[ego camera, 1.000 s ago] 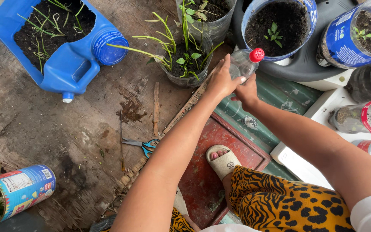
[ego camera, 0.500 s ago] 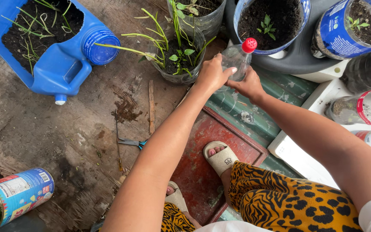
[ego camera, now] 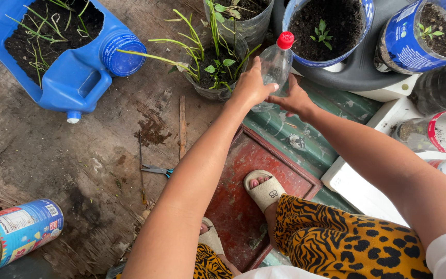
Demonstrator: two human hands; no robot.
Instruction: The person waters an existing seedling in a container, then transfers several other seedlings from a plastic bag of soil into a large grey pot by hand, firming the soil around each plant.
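Note:
Both my hands hold a clear plastic bottle (ego camera: pixel 273 64) with a red cap (ego camera: pixel 285 40). My left hand (ego camera: pixel 251 85) grips its left side and my right hand (ego camera: pixel 293 98) its lower right side. The bottle stands nearly upright, cap pointing up and away. It is right beside a clear cut-bottle planter (ego camera: pixel 214 70) holding soil, small green plants and long grassy leaves. A round blue pot (ego camera: pixel 328 32) with dark soil and a small seedling sits just beyond the cap.
A blue jug planter (ego camera: pixel 63 49) lies at top left. Scissors (ego camera: pixel 157 170) and a wooden stick (ego camera: pixel 182 126) lie on the worn board floor. A tin can (ego camera: pixel 19 229) lies at bottom left. Cut-bottle planters (ego camera: pixel 421 36) crowd the right side. My sandalled foot (ego camera: pixel 263 189) rests on a red panel.
The bottle has been tipped from slanted to nearly upright, its red cap moving left and up. Both hands stayed on it and shifted slightly left.

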